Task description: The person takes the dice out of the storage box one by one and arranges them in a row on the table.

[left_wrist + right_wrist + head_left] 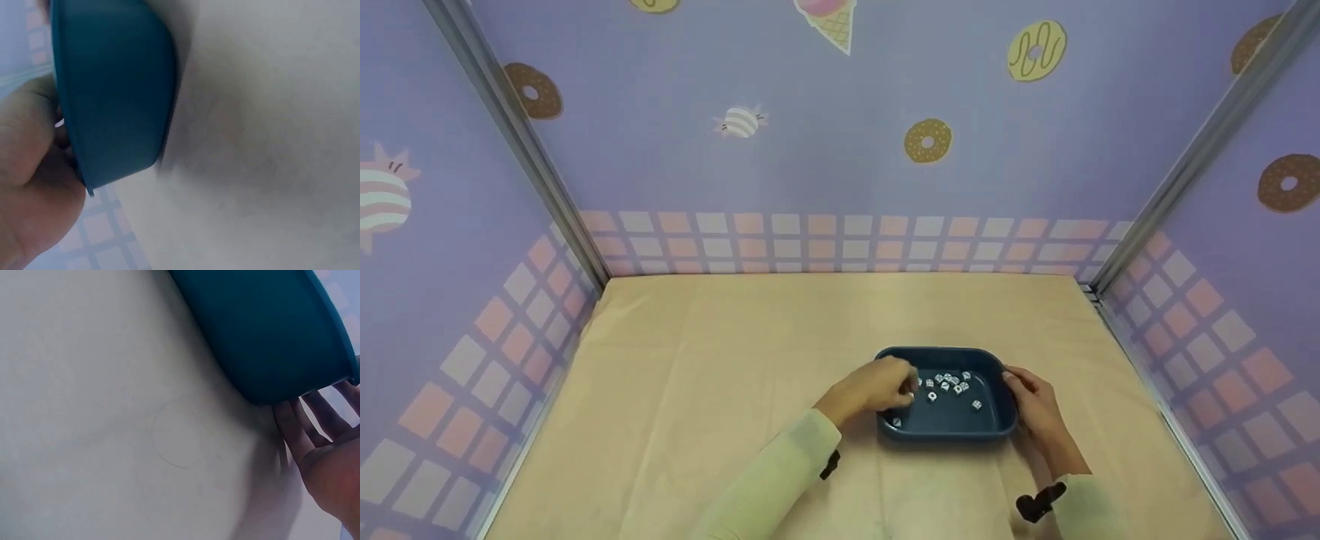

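A dark blue rectangular tray (949,435) stands on the cloth with several small white dice (958,388) inside, most of them grouped toward its middle and far side. My left hand (881,384) reaches over the tray's left end, fingers curled down inside. A white die (910,397) shows at the thumb and fingertips, partly hidden by them. Another die (897,422) lies in the near left corner. With its thumb at the rim and fingers against the outer wall, my right hand (1039,409) grips the right end of the tray. Both wrist views show the tray's outside wall (118,90).
A beige cloth (720,360) covers the table. Purple panels (840,165) printed with sweets and checks enclose it at the back and both sides, with metal posts (521,142) at the back corners.
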A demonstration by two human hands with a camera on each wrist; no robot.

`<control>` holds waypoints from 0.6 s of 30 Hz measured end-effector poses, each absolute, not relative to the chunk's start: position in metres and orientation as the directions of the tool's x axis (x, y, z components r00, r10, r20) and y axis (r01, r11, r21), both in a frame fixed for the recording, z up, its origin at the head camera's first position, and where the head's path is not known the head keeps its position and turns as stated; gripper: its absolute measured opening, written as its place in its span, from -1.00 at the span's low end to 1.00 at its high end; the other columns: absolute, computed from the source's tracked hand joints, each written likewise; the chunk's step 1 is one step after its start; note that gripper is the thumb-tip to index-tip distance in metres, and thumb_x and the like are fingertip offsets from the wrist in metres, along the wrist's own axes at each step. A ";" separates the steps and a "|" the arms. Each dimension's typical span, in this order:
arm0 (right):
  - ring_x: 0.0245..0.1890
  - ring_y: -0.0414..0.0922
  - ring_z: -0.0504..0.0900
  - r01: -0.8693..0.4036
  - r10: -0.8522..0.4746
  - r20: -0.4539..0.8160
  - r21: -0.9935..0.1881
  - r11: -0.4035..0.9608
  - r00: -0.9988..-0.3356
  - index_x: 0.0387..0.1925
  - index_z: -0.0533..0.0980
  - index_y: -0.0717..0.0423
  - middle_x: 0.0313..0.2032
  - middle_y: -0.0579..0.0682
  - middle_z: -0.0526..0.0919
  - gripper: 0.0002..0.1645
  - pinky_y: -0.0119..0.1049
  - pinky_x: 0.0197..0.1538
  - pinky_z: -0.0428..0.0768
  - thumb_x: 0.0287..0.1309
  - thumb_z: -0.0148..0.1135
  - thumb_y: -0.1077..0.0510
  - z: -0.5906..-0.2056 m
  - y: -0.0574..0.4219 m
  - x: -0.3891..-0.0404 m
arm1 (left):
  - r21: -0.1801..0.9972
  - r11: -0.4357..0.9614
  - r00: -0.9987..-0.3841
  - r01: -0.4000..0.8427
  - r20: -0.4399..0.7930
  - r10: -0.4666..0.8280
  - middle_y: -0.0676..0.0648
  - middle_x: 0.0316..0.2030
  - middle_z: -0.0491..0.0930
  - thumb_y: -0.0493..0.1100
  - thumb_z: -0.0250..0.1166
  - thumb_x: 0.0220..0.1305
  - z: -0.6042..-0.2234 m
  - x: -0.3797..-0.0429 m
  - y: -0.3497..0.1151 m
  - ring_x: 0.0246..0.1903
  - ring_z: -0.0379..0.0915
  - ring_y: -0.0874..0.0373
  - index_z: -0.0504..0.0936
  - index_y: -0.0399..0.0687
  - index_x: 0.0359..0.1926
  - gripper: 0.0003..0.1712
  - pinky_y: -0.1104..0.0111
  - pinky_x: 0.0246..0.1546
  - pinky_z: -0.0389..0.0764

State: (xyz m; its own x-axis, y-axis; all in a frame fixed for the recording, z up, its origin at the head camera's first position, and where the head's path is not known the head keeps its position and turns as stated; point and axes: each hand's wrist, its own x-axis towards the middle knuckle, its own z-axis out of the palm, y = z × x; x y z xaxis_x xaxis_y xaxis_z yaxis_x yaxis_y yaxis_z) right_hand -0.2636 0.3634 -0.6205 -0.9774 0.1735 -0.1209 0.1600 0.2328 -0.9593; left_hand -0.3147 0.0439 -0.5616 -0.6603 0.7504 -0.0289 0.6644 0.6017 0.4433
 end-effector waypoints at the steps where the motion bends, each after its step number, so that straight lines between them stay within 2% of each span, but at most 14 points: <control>1: 0.35 0.03 0.46 0.163 0.187 -0.119 -0.957 0.241 -0.975 0.43 0.46 0.25 0.39 0.23 0.50 -0.43 -0.38 0.27 0.47 0.64 0.08 -0.02 -0.621 0.364 -0.264 | 0.474 0.584 -0.665 0.659 0.005 0.746 0.06 -0.22 0.70 -0.20 0.38 0.42 -0.558 -0.315 0.041 -0.26 0.57 0.28 0.78 -0.12 -0.06 -0.85 0.45 -0.15 0.62; 6: 0.38 0.07 0.47 0.143 0.233 -0.079 -0.952 0.271 -0.969 0.39 0.50 0.29 0.37 0.27 0.52 -0.44 -0.10 0.44 0.40 0.62 0.12 -0.01 -0.621 0.366 -0.266 | 0.574 0.549 -0.732 0.607 0.136 0.667 0.01 -0.18 0.67 -0.23 0.37 0.41 -0.536 -0.317 0.018 -0.17 0.62 0.16 0.74 -0.14 -0.07 -0.87 0.42 -0.07 0.64; 8: 0.39 0.06 0.47 0.146 0.241 -0.078 -0.949 0.278 -0.967 0.38 0.51 0.29 0.37 0.26 0.54 -0.44 -0.14 0.44 0.40 0.62 0.12 -0.01 -0.620 0.366 -0.266 | 0.602 0.539 -0.748 0.589 0.154 0.646 -0.01 -0.18 0.66 -0.24 0.36 0.41 -0.534 -0.316 0.008 -0.16 0.64 0.10 0.73 -0.15 -0.09 -0.88 0.41 -0.09 0.65; 10: 0.40 0.05 0.47 0.148 0.236 -0.079 -0.944 0.293 -0.969 0.39 0.51 0.28 0.37 0.25 0.54 -0.44 -0.26 0.40 0.43 0.62 0.12 -0.02 -0.620 0.368 -0.265 | 0.625 0.531 -0.757 0.573 0.155 0.635 -0.03 -0.19 0.65 -0.26 0.36 0.40 -0.537 -0.315 -0.003 -0.16 0.64 0.08 0.72 -0.16 -0.11 -0.89 0.42 -0.10 0.65; 14: 0.41 0.05 0.48 0.143 0.229 -0.072 -0.940 0.310 -0.971 0.38 0.53 0.28 0.37 0.24 0.55 -0.46 -0.46 0.31 0.46 0.62 0.12 0.00 -0.619 0.371 -0.264 | 0.690 0.512 -0.791 0.511 0.145 0.594 -0.01 -0.23 0.65 -0.28 0.38 0.38 -0.553 -0.311 -0.021 -0.21 0.61 0.13 0.71 -0.14 -0.15 -0.93 0.40 -0.13 0.64; 18: 0.45 0.08 0.45 0.145 0.215 -0.084 -0.946 0.291 -0.973 0.39 0.50 0.31 0.39 0.26 0.52 -0.44 -0.30 0.41 0.45 0.62 0.14 0.00 -0.618 0.374 -0.264 | 0.730 0.502 -0.815 0.463 0.128 0.565 -0.03 -0.27 0.67 -0.34 0.39 0.32 -0.568 -0.305 -0.028 -0.25 0.60 0.15 0.71 -0.17 -0.18 -0.92 0.38 -0.16 0.64</control>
